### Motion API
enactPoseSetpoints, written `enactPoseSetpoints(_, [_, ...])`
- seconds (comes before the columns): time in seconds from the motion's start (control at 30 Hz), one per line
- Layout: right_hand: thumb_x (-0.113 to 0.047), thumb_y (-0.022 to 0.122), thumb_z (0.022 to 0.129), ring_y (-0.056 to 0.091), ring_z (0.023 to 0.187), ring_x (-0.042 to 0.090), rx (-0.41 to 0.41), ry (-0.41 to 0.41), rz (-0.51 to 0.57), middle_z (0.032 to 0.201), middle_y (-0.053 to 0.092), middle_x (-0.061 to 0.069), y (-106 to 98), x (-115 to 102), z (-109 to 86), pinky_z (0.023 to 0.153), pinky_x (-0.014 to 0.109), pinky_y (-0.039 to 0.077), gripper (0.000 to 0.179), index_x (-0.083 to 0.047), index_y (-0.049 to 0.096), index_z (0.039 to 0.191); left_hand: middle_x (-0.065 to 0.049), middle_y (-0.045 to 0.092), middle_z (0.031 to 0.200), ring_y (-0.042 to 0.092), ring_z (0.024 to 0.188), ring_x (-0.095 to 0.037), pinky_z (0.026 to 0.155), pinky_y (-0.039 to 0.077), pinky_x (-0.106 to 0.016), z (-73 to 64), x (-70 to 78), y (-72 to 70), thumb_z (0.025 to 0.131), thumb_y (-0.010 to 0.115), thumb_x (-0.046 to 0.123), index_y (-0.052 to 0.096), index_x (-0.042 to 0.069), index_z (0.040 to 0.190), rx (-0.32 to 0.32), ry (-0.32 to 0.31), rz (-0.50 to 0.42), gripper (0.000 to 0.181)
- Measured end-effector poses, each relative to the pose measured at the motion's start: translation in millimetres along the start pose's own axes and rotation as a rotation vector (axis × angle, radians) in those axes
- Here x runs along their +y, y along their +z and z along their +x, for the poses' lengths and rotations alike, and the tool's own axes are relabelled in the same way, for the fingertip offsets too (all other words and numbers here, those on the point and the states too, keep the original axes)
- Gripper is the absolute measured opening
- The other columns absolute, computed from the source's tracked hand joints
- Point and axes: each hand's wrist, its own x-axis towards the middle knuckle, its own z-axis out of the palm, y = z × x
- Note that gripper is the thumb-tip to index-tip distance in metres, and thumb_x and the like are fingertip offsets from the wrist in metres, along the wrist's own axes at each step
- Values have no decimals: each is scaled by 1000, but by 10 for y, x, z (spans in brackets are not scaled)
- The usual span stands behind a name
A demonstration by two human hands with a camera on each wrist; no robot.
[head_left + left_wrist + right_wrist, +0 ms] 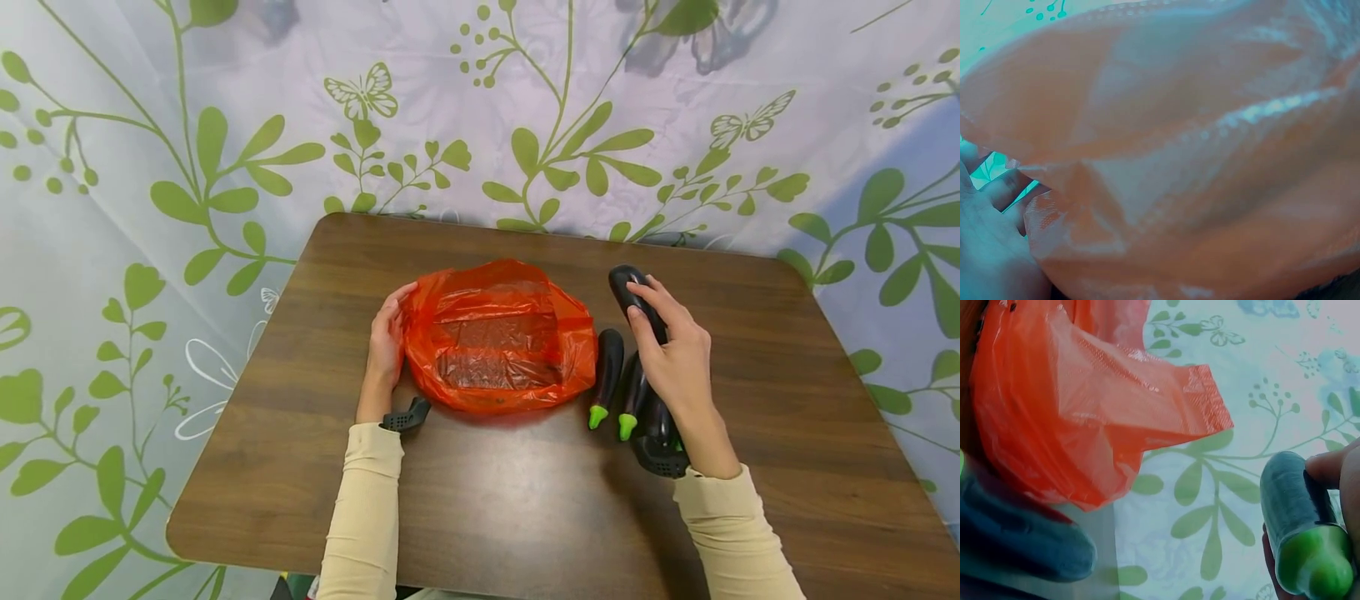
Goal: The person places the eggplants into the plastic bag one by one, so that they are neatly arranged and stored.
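Note:
A red plastic bag (573,367) lies on the table with its wide mouth facing up. My left hand (385,342) rests against the bag's left side, its fingers loosely extended along the plastic; in the left wrist view the bag (1210,187) hides part of them. Above the table, to the right of the bag, my right hand (678,358) holds a dark eggplant (624,279) between thumb and fingers. The green stem end of this eggplant (1313,562) shows in the right wrist view. Beside the bag lies another eggplant (609,367), with more eggplants (636,392) partly hidden under my right hand.
The brown wooden table (300,467) has rounded corners. Behind it hangs a pale curtain (450,125) with green leaves and butterflies. A black wrist device (407,415) sits at my left wrist, and another black device (660,457) at my right.

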Motion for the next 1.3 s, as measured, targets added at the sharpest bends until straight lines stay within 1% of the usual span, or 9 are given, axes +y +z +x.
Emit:
enactPoseSetpoints(0.07, [-18, 67, 100, 61, 128, 41, -6, 11, 8, 149, 59, 4, 15, -21, 4, 83, 2, 39, 37, -25, 69, 136, -5, 54, 147, 51, 134, -21, 115, 40, -33, -3, 4, 1, 104, 31, 33, 52, 5, 146, 4, -3, -2, 55])
enactPoseSetpoints(0.13, [-18, 66, 100, 61, 128, 41, -11, 17, 18, 149, 58, 4, 30, -39, 6, 89, 14, 50, 37, -25, 68, 137, -6, 54, 147, 51, 134, -21, 115, 40, -34, -7, 10, 3, 105, 31, 33, 52, 5, 146, 3, -3, -4, 55])
enactPoseSetpoints(0.2, [-17, 65, 100, 61, 128, 39, -15, 20, 21, 150, 58, 3, 47, -53, 5, 89, 18, 52, 38, -25, 67, 138, -6, 54, 148, 50, 134, -22, 115, 40, -34, -10, 14, 4, 105, 31, 33, 52, 5, 147, 1, -5, -6, 55])
enactPoseSetpoints(0.3, [-15, 64, 100, 61, 129, 38, -28, 19, 33, 151, 56, 2, 75, -60, 5, 92, 19, 52, 41, -26, 66, 139, -7, 53, 148, 50, 134, -22, 114, 41, -33, -12, 16, 4, 105, 31, 34, 51, 4, 147, 1, -8, -3, 55])
enactPoseSetpoints(0.37, [-13, 62, 99, 61, 129, 37, -41, 19, 36, 153, 55, 0, 95, -67, 4, 91, 14, 49, 44, -28, 65, 141, -7, 53, 148, 50, 134, -22, 114, 41, -32, -7, 14, 7, 105, 31, 35, 51, 5, 147, 3, -10, -1, 56])
enactPoseSetpoints(0.53, [-6, 59, 96, 60, 130, 39, -76, 15, 45, 155, 53, 0, 140, -112, -4, 94, 44, 57, 53, -30, 63, 143, -7, 53, 147, 51, 133, -21, 113, 41, -32, 4, 2, 20, 105, 32, 36, 50, 3, 148, -7, -6, -7, 57])
enactPoseSetpoints(0.73, [-1, 57, 95, 61, 129, 38, -111, 12, 70, 156, 52, 2, 205, -173, -8, 95, 32, 56, 59, -30, 61, 145, -6, 54, 146, 51, 133, -20, 115, 40, -31, -5, -12, 18, 105, 32, 35, 51, 2, 147, 1, 5, -4, 56])
enactPoseSetpoints(0.9, [-3, 60, 96, 62, 127, 37, -130, 18, 118, 156, 51, 4, 266, -215, -6, 100, 56, 53, 59, -31, 58, 148, -8, 53, 147, 51, 133, -21, 115, 40, -31, -5, -13, 11, 105, 33, 36, 51, 2, 147, -1, 8, -2, 56])
enactPoseSetpoints(1.3, [-8, 63, 98, 62, 127, 37, -183, -18, 159, 159, 47, 8, 433, -319, -1, 97, 56, 55, 58, -28, 52, 152, -5, 55, 145, 52, 131, -21, 113, 41, -32, -4, 0, 10, 105, 35, 36, 51, 4, 147, 10, 16, 5, 55])
